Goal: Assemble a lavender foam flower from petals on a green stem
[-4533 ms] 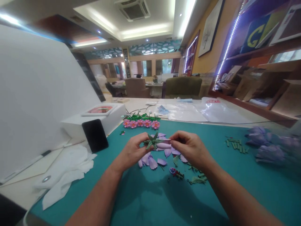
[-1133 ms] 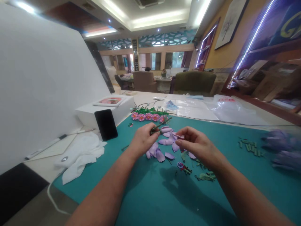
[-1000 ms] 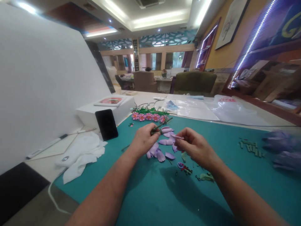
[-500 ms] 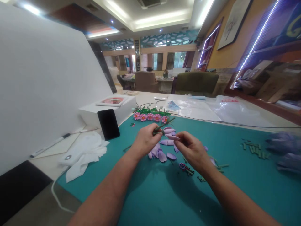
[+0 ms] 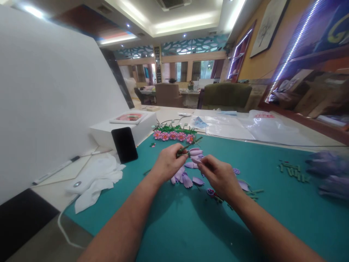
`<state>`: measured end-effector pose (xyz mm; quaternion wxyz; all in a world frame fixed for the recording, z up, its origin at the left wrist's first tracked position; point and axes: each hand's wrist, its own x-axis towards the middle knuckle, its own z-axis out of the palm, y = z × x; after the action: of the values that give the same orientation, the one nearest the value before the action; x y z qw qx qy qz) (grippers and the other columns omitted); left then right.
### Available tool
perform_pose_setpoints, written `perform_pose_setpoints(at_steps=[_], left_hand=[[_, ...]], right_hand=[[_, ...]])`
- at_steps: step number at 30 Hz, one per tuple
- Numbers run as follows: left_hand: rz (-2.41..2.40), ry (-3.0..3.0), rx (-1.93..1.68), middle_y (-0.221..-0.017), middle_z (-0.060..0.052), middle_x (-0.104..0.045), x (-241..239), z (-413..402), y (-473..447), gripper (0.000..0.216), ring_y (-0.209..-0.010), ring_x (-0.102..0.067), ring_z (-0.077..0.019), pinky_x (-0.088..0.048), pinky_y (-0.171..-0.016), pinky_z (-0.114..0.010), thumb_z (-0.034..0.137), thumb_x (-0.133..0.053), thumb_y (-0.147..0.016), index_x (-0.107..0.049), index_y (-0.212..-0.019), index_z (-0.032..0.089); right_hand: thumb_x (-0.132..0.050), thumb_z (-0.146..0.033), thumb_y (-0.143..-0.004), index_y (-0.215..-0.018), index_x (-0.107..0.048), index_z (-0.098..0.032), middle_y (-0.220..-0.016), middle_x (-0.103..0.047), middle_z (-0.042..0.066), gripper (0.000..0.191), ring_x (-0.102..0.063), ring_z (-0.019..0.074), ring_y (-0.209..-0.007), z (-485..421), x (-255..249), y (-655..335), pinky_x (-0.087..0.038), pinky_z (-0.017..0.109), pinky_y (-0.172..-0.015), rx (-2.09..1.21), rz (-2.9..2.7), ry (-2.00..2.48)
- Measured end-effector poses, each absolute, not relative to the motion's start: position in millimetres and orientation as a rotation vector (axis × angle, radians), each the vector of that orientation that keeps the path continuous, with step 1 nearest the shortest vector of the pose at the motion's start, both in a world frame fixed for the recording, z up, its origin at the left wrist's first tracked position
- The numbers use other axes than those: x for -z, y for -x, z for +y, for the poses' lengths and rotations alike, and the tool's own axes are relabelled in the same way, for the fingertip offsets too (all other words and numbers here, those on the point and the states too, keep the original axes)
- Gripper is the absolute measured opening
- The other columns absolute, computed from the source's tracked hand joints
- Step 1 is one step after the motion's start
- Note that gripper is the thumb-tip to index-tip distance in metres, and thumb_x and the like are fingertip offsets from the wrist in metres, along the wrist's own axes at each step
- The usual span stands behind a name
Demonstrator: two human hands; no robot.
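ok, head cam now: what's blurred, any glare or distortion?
Head view: purple flowers at the right edge are smeared; hands and the petals mid-frame are fairly sharp. Ceiling lights blow out white. Wide lens bends the white board and the shelf. Arms throw soft shadows on the mat.

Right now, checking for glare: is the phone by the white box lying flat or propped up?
Propped up: the phone leans on the white box.

The scene is seen from a single head-worn camera, aimed forward and down along both forearms. The green mat (image 5: 272, 218) is viewed from close above, while the room beyond is taken in widely. No second view is given.
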<state>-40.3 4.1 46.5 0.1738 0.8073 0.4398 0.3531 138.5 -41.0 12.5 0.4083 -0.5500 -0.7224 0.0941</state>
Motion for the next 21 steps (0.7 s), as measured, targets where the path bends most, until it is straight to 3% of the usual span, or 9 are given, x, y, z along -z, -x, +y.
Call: perform_pose_setpoints(at_steps=[21], left_hand=[[1.229,-2.366,-0.991,-0.078,0.000,-0.064,-42.8,5.4,38.3,0.015,-0.067,-0.053,-0.0143,-0.037,-0.059,-0.026,0.030,-0.051,-0.082,-0.051,-0.072,0.019]], right_hand=[[-0.044,-0.032,-0.089,-0.071,-0.055,-0.022,-0.063,-0.059,0.002,0.024,-0.050,0.0145,-0.056,-42.2,-10.6,-138.4,-0.031,0.024,-0.055,0.062,-1.928,1.374]])
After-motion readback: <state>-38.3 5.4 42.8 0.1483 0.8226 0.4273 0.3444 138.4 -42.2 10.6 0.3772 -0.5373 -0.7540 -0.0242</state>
